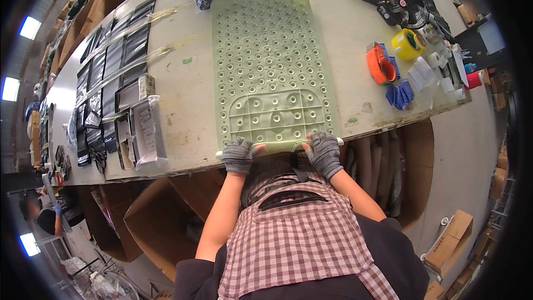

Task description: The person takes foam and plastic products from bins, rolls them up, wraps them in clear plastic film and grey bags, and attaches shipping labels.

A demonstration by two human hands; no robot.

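Note:
A pale green, translucent rubber mat (270, 62) with rows of suction cups lies lengthwise on the table before me. Its near end is curled around a thin whitish rod or tube (219, 155), whose tips stick out at both sides along the table's edge. My left hand (239, 155), in a grey fingerless glove, grips this curled end near its left corner. At the right corner my right hand (325, 153), gloved alike, grips the same end. Both thumbs point inward over the roll. What the fingers do underneath is hidden.
Black-wrapped packs (112, 62) and open boxes (146, 131) lie on the table's left. On the right are a black fan (406, 5), yellow tape rolls (406, 45), an orange band (379, 64) and blue packets (400, 93). Cardboard boxes (166, 221) stand below. A co-worker (50, 214) is far left.

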